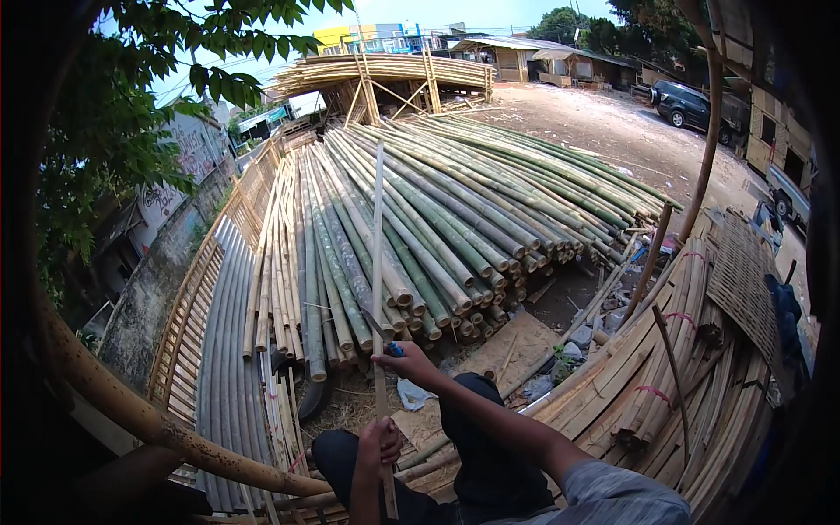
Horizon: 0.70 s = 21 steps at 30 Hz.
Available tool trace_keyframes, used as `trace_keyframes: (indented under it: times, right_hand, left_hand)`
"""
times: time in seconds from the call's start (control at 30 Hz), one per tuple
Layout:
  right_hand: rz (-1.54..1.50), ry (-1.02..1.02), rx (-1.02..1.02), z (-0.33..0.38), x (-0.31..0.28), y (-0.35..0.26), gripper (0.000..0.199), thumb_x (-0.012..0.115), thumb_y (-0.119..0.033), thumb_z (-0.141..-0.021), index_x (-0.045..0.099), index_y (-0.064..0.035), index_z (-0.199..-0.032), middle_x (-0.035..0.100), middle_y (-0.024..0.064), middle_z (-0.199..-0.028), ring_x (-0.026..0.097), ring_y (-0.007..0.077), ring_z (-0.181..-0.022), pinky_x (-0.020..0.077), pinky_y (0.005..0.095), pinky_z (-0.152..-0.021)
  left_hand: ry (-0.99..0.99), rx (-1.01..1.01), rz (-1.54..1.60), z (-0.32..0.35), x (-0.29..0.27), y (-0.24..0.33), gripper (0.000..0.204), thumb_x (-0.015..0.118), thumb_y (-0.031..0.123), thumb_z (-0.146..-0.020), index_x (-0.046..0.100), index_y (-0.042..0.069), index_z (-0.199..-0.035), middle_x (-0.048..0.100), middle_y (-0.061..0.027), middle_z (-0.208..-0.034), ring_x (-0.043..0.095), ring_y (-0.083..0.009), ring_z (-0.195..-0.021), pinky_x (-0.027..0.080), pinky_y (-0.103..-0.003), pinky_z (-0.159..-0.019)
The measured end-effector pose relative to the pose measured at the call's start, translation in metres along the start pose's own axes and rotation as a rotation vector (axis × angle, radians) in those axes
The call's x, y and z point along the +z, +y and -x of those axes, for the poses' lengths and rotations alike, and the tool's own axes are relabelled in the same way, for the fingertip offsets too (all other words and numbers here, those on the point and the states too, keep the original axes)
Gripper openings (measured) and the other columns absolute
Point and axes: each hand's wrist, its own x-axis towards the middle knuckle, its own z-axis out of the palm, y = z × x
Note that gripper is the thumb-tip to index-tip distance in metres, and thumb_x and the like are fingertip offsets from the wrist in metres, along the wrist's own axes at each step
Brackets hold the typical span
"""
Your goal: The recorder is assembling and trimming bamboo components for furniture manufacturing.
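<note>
A long, narrow bamboo strip [378, 245] stands nearly upright in front of me, its far end over the bamboo pile. Low on it, between my knees, my left hand [378, 440] is closed around the strip. Higher up, my right hand [411, 364] is wrapped around the blue and dark handle of a knife [374, 325]. The blade points up and to the left and lies across the strip. Whether its edge touches the strip, I cannot tell. My right arm reaches in from the lower right.
A big pile of bamboo poles [437, 210] spreads ahead, cut ends toward me. Tied bundles of split bamboo [669, 367] lie at right, beside an upright stick [647, 262]. A thick bamboo pole [175, 429] crosses at lower left, near a slatted bamboo panel [188, 319].
</note>
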Motion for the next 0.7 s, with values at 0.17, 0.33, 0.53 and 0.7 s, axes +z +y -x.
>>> trace_keyframes:
  times: [0.17,0.33,0.53,0.7]
  right_hand:
    - [-0.064,-0.025,0.019,-0.052,0.003,0.001,0.036,0.062,-0.037,-0.09,0.063,-0.0026,-0.078,0.051,-0.0024,-0.06,0.046,0.0063,-0.057,0.0379,0.0263,-0.053]
    - [0.219,0.084,-0.135,-0.12,0.001,0.019,0.038,0.061,-0.035,-0.085,0.062,0.0008,-0.072,0.054,0.0109,-0.056,0.054,0.0214,-0.053,0.0416,0.0368,-0.054]
    - [0.683,0.059,-0.335,-0.171,0.016,0.052,0.026,0.064,-0.028,-0.077,0.061,-0.0022,-0.075,0.059,0.0216,-0.068,0.058,0.0412,-0.067,0.044,0.048,-0.062]
    - [0.861,-0.172,-0.305,-0.18,0.003,0.08,0.02,0.063,-0.024,-0.073,0.06,-0.004,-0.07,0.059,0.0205,-0.066,0.059,0.0404,-0.067,0.0457,0.0494,-0.065]
  left_hand:
    - [0.15,0.207,-0.229,-0.033,0.002,0.04,0.02,0.057,0.024,-0.092,0.039,0.014,-0.089,0.026,0.0059,-0.054,0.025,-0.0035,-0.036,0.019,-0.02,-0.029]
    - [0.134,0.297,-0.227,-0.086,0.007,0.107,0.021,0.059,0.018,-0.091,0.04,0.011,-0.086,0.03,0.0061,-0.057,0.027,-0.0019,-0.038,0.019,-0.02,-0.032]
    - [0.271,0.319,-0.462,-0.166,-0.031,0.155,0.022,0.065,0.016,-0.088,0.044,0.01,-0.087,0.04,0.0043,-0.061,0.034,-0.0022,-0.04,0.023,-0.019,-0.033]
    - [0.395,0.424,-0.934,-0.192,-0.075,0.139,0.028,0.073,0.016,-0.079,0.05,0.003,-0.088,0.05,-0.0008,-0.066,0.048,-0.0076,-0.051,0.039,-0.027,-0.043]
